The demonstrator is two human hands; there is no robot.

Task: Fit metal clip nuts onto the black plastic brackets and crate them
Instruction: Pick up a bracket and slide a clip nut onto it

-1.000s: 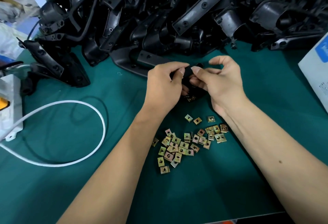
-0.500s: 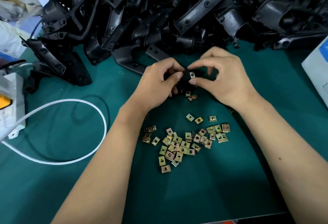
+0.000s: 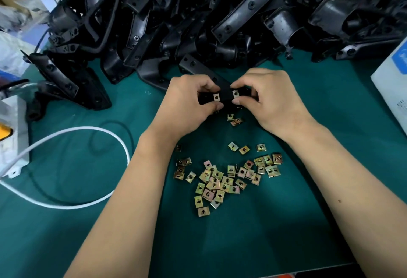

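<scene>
both hands meet over the green mat (image 3: pixel 286 233), each gripping one end of a small black bracket (image 3: pixel 225 96). the left hand (image 3: pixel 187 105) curls its fingers round the bracket's left end, thumb below and forefinger above. the right hand (image 3: pixel 271 101) pinches the right end the same way. two clip nuts sit on the bracket: one (image 3: pixel 216 97) near the left hand, another (image 3: pixel 235 94) just beside the right fingertips. the bracket is held above the mat, just in front of the big heap of brackets (image 3: pixel 220 20) that fills the far side of the table.

loose nuts (image 3: pixel 222 180) lie scattered on the mat between the two forearms, most in a cluster, a few apart from it. two more nuts (image 3: pixel 234 119) lie just under the hands.

to the left, a white cable (image 3: pixel 92 132) loops across the mat, with a thin black cord (image 3: pixel 123 128) curving by it. a white box with a yellow part (image 3: pixel 11 136) sits at the left edge. a pale carton (image 3: pixel 394 83) shows at the right edge.
</scene>
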